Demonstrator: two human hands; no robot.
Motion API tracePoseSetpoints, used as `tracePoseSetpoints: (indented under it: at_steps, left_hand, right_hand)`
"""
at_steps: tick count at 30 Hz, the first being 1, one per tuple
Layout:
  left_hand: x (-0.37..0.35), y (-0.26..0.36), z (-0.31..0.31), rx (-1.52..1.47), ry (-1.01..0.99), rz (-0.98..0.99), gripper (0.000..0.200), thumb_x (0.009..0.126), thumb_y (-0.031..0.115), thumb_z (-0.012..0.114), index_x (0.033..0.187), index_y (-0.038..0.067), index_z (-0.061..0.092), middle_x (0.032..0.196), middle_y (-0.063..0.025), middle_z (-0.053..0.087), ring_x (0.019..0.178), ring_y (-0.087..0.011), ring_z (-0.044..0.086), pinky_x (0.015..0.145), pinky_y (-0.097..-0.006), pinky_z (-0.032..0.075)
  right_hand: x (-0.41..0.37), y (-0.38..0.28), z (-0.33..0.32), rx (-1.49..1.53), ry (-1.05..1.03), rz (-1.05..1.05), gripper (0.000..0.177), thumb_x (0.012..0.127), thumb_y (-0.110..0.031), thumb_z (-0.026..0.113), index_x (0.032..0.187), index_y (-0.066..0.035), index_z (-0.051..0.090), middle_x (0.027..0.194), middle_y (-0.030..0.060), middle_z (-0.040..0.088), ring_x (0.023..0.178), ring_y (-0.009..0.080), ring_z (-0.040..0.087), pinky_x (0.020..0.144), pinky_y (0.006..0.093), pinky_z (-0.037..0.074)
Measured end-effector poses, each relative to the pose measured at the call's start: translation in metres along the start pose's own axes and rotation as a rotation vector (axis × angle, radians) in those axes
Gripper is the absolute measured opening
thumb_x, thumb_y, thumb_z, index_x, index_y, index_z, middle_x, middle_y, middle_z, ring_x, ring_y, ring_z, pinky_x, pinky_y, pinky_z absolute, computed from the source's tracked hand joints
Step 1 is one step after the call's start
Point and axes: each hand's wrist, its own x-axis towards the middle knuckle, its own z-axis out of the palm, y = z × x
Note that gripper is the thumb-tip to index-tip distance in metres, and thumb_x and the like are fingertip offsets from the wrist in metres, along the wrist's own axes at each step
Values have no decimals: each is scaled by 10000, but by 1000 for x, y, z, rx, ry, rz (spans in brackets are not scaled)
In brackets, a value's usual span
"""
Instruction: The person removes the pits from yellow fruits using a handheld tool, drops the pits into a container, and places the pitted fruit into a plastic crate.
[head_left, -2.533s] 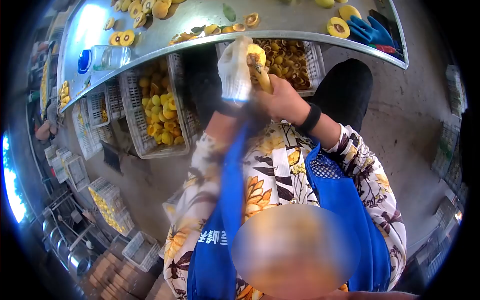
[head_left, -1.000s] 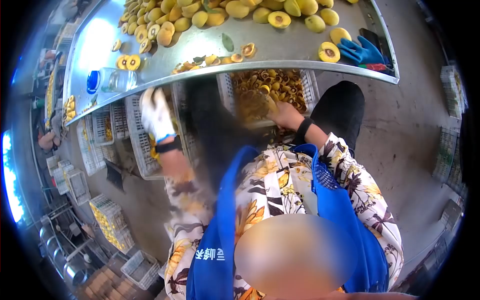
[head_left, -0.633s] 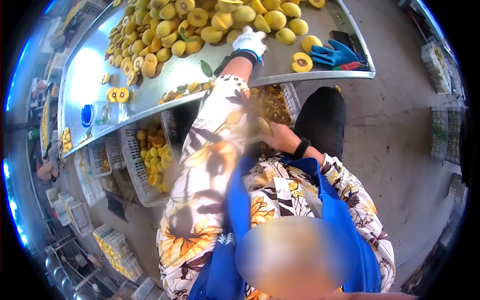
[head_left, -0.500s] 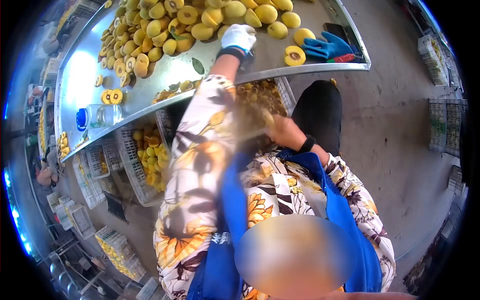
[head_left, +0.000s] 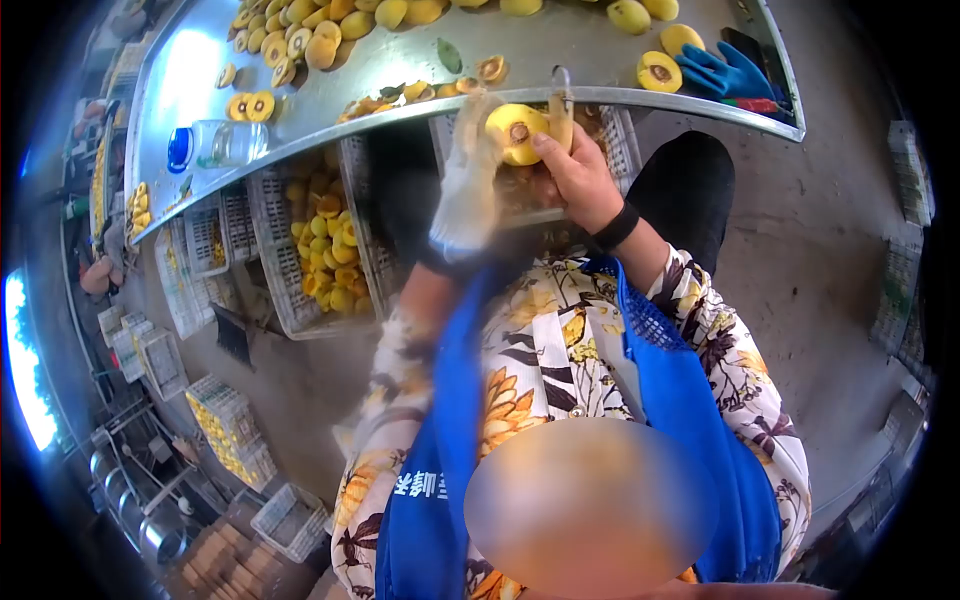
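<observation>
Between my two hands is a yellow peach half (head_left: 517, 134), cut face up with the brown stone showing. My left hand (head_left: 467, 190), in a white glove and smeared by motion, is closed at the left edge of the fruit. My bare right hand (head_left: 583, 178) grips a hand tool (head_left: 561, 118) with a pale yellowish handle and a curved metal tip pointing up. The right thumb touches the lower right rim of the peach half. Both hands are just off the near edge of the metal table (head_left: 330, 100), above a crate (head_left: 625, 145) of brown and yellow scraps.
Many peach halves (head_left: 320, 50) lie on the table, with a clear bottle (head_left: 225, 143) to the left. Blue gloves (head_left: 725, 72) rest at its right corner. A white crate (head_left: 285, 285) of yellow peach pieces stands below left. My knee (head_left: 690, 190) is beside the scrap crate.
My left hand has come back from the peach pile to my right hand, where a peach half now shows. My right hand has risen towards the table edge. The view has shifted.
</observation>
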Motion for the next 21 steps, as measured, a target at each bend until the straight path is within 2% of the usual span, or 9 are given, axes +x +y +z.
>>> tracePoseSetpoints:
  at_steps: [1,2,3,5,7,11,15,18,21]
  left_hand:
    - [1,-6,2,-279,55,-138,427,917,220,553,1281,47,411,1099,-73,555,968,-184,574,806,-283,502]
    - [7,-15,0,-321,202,-161,344,938,322,516,1147,49,504,982,-67,580,879,-174,590,737,-290,518]
    - [10,-19,-3,-307,262,-196,321,942,328,503,1102,50,519,957,-71,587,837,-168,590,713,-290,517]
    - [15,-21,-5,-278,373,-275,304,950,340,478,1012,52,551,907,-77,601,754,-156,590,666,-289,515]
    - [18,-19,-7,-220,395,-301,356,937,429,455,1012,97,558,872,-67,593,758,-189,594,651,-349,515]
    - [24,-30,-25,-82,380,-141,395,937,475,423,1008,109,556,860,-69,589,757,-220,599,645,-427,513]
    - [21,-28,-21,-17,356,3,305,934,359,498,1002,68,555,852,-62,581,726,-163,591,601,-298,508]
    - [14,-16,1,-66,459,-6,235,921,240,544,916,17,618,807,-52,606,671,-99,561,585,-236,483]
    - [12,-19,-4,-58,394,8,193,900,196,579,914,8,623,752,-47,613,622,-83,553,540,-219,476]
  right_hand:
    - [1,2,3,-223,35,18,354,895,-292,576,1097,-22,468,762,96,599,523,147,536,479,276,422]
    - [4,4,7,-449,70,32,384,878,-296,595,1103,-14,464,792,129,615,574,193,577,527,306,453]
    - [4,6,9,-674,109,44,414,860,-300,613,1108,-5,459,822,162,631,625,239,618,575,336,484]
    - [-5,7,13,-868,130,-12,422,842,-281,621,1111,-1,457,839,214,622,717,337,608,639,393,482]
    - [-12,6,15,-1062,150,-78,431,823,-263,630,1114,4,455,856,266,612,809,435,598,702,451,480]
    - [-23,5,11,-1116,74,-102,314,838,-236,607,976,-9,440,738,263,593,712,446,581,622,492,460]
    - [-32,3,16,-1171,12,-129,281,848,-216,589,909,-6,412,685,261,578,680,446,574,588,500,448]
    - [-31,13,13,-1147,17,-73,267,853,-199,572,901,10,413,678,264,575,672,447,570,587,502,447]
    - [-34,16,16,-1099,-11,-11,245,854,-180,550,901,26,427,686,278,569,664,455,562,590,500,447]
